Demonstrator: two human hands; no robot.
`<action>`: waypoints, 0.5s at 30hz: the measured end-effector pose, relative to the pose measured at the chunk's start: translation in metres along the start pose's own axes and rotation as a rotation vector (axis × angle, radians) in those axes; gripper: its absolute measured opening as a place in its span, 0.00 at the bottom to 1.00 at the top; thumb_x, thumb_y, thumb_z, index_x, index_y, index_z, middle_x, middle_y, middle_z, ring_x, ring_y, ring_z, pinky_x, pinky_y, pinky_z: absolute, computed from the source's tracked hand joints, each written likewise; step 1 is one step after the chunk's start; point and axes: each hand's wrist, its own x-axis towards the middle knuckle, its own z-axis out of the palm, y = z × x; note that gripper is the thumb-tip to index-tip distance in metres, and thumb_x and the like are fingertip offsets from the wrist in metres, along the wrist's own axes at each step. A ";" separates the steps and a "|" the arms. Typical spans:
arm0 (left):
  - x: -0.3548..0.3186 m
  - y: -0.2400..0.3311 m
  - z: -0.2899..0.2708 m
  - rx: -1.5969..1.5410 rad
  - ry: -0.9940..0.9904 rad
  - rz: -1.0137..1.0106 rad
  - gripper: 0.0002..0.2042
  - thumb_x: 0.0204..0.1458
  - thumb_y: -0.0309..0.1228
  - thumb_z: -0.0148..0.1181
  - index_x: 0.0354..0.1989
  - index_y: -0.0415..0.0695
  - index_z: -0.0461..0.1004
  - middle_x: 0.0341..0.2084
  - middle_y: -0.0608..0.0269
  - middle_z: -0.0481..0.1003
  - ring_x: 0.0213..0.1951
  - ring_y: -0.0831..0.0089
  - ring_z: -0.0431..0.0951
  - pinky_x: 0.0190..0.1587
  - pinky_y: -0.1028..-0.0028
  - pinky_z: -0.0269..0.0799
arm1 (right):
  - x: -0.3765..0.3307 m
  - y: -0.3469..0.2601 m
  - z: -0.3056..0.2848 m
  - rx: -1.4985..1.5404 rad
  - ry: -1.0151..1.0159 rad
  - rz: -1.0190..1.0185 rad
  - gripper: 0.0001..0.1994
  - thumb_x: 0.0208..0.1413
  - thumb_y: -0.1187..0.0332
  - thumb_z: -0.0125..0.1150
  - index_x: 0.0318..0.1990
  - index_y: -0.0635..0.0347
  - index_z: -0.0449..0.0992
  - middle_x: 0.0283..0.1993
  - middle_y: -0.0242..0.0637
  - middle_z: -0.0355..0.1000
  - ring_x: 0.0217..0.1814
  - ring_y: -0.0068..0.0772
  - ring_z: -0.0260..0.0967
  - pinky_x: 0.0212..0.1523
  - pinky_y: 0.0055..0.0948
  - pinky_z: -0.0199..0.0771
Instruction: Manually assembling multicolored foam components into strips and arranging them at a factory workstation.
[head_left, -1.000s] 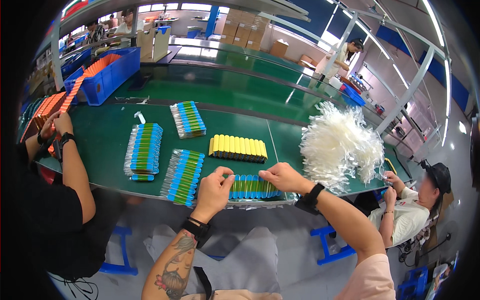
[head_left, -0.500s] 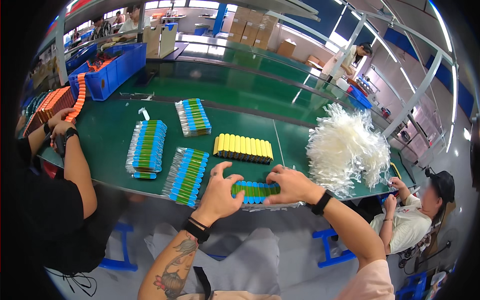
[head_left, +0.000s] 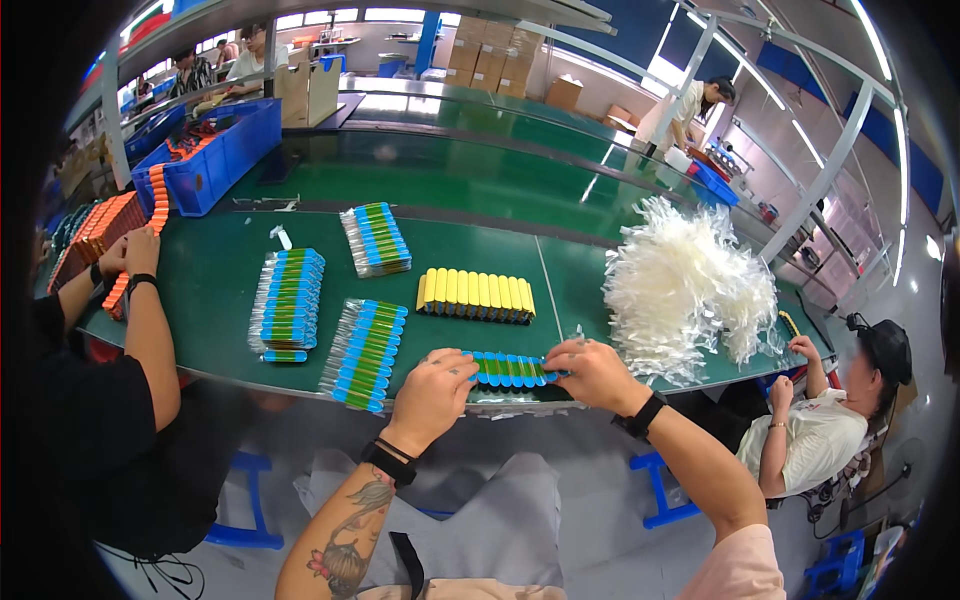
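Near the table's front edge, a short row of blue-and-green rounded strips [head_left: 508, 370] lies between my hands, with dark parts under it. My left hand [head_left: 432, 392] grips its left end, fingers bent and pressed together. At the right end my right hand [head_left: 592, 374] pinches the row between thumb and fingers. Just beyond sits a yellow-topped block of rounded pieces [head_left: 475, 293] with a dark underside. To the left of my left hand is a slanted stack of blue-green strips in clear film [head_left: 365, 352].
Two more blue-green stacks, one at left [head_left: 287, 300] and one farther back [head_left: 376, 240], rest on the green table [head_left: 450, 225]. A heap of translucent white film pieces [head_left: 685, 290] stands at right. Co-workers sit on both sides; a blue bin [head_left: 215, 165] is at far left.
Both hands have closed in on the ends of the blue-green row, where the fingers were spread wider before. The co-worker's hands at left have moved up along the orange strip.
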 end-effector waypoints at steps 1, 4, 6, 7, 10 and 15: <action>-0.003 0.000 0.000 0.001 0.000 0.005 0.12 0.49 0.23 0.65 0.43 0.38 0.81 0.42 0.55 0.82 0.52 0.55 0.78 0.56 0.61 0.74 | -0.003 -0.002 -0.001 -0.026 0.036 -0.073 0.12 0.46 0.73 0.68 0.42 0.55 0.83 0.40 0.34 0.80 0.41 0.43 0.78 0.45 0.39 0.78; -0.025 0.004 -0.003 0.088 0.027 0.167 0.10 0.48 0.21 0.67 0.40 0.39 0.82 0.40 0.54 0.82 0.49 0.54 0.80 0.54 0.60 0.76 | -0.018 -0.022 -0.003 -0.231 -0.021 -0.227 0.09 0.45 0.73 0.65 0.37 0.56 0.81 0.34 0.35 0.77 0.36 0.41 0.77 0.38 0.39 0.77; -0.051 0.014 -0.005 0.023 0.082 0.144 0.10 0.48 0.22 0.68 0.40 0.40 0.83 0.40 0.56 0.83 0.48 0.55 0.81 0.54 0.61 0.77 | -0.031 -0.038 0.002 -0.247 0.058 -0.290 0.05 0.45 0.73 0.62 0.32 0.55 0.79 0.30 0.33 0.75 0.33 0.37 0.76 0.34 0.36 0.76; -0.058 0.022 -0.008 0.021 0.085 0.129 0.10 0.48 0.22 0.69 0.41 0.40 0.83 0.40 0.56 0.83 0.48 0.56 0.81 0.54 0.61 0.77 | -0.039 -0.043 0.005 -0.222 0.103 -0.292 0.06 0.46 0.73 0.63 0.33 0.55 0.79 0.31 0.32 0.75 0.33 0.36 0.76 0.34 0.35 0.76; -0.073 0.043 -0.017 0.000 0.113 0.101 0.12 0.45 0.20 0.71 0.41 0.40 0.82 0.40 0.57 0.83 0.48 0.57 0.82 0.53 0.61 0.78 | -0.057 -0.057 0.009 -0.190 0.184 -0.322 0.08 0.45 0.74 0.65 0.35 0.56 0.79 0.33 0.30 0.75 0.35 0.32 0.76 0.35 0.31 0.76; -0.080 0.060 -0.037 -0.057 0.084 0.140 0.11 0.44 0.20 0.72 0.39 0.40 0.83 0.38 0.59 0.83 0.44 0.61 0.83 0.52 0.60 0.79 | -0.077 -0.084 -0.005 -0.064 0.250 -0.365 0.13 0.40 0.76 0.68 0.36 0.55 0.79 0.36 0.29 0.76 0.36 0.29 0.77 0.30 0.30 0.74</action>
